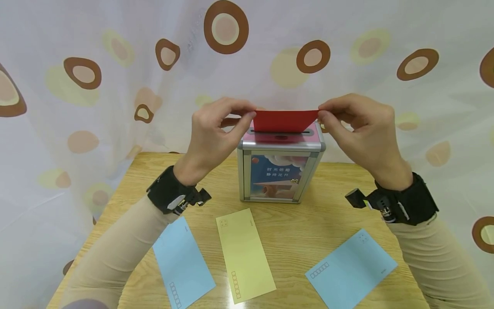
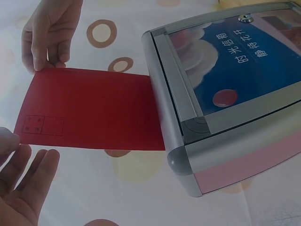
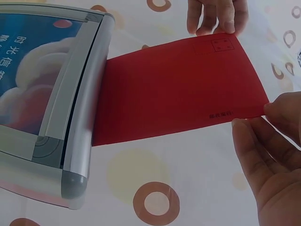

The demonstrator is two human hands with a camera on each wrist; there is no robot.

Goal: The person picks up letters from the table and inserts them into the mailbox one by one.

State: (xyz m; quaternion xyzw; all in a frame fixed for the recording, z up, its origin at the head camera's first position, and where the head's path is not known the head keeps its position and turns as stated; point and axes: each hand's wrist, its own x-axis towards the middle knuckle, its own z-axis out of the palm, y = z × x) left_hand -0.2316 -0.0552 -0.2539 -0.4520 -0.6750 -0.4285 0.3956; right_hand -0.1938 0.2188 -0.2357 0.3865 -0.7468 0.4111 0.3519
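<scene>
A red envelope (image 1: 284, 121) stands upright above the slot in the pink top of a metal-framed letter box (image 1: 278, 174). Whether its lower edge is inside the slot is hard to tell. My left hand (image 1: 216, 133) pinches the envelope's upper left corner between thumb and fingers. At the upper right corner, my right hand (image 1: 362, 131) pinches it the same way. Both wrist views show the envelope (image 2: 94, 110) (image 3: 174, 89) spread between the two hands, its far edge hidden behind the box's rounded rim.
On the wooden table (image 1: 285, 240) lie a yellow envelope (image 1: 245, 255), a blue envelope (image 1: 185, 266) to its left, partly under the left forearm, and another blue envelope (image 1: 352, 270) to the right. A patterned cloth (image 1: 262, 51) hangs behind the box.
</scene>
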